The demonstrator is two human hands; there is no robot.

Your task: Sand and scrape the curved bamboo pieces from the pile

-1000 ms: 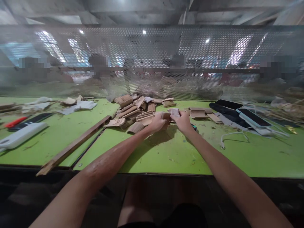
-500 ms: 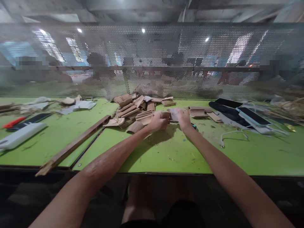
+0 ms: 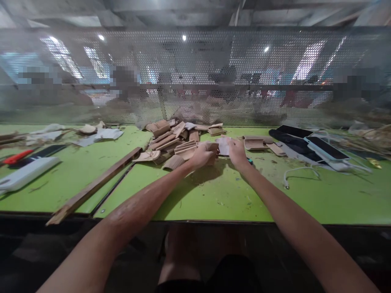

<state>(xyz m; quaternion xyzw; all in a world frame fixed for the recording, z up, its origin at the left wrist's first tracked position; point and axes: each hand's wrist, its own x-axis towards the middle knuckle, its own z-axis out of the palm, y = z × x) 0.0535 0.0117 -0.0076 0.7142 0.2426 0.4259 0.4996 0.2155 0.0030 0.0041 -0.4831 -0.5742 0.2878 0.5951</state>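
Observation:
My left hand (image 3: 201,156) is closed around a curved brown piece of bamboo (image 3: 213,158), just above the green table. My right hand (image 3: 237,151) pinches a pale grey sheet (image 3: 223,146) that looks like paper or sandpaper, close beside the bamboo's right end. Whether the sheet touches the bamboo I cannot tell. Behind and left of my left hand lies a pile of split bamboo pieces (image 3: 166,140). A teal-tipped object (image 3: 250,161) shows partly from under my right wrist. To the right of that hand rests another curved bamboo piece (image 3: 255,143).
A long wooden strip (image 3: 97,183) lies slanted at left, its splintered end past the table edge. Farther left are a white bar-shaped device (image 3: 29,175) and a red-handled tool (image 3: 18,157). Phones (image 3: 326,148) and a white cable (image 3: 301,170) lie right. A perforated screen (image 3: 195,81) stands behind.
My right hand and the pale sheet have shifted very slightly, showing more of the sheet. The left hand keeps its hold on the bamboo, tilted slightly differently.

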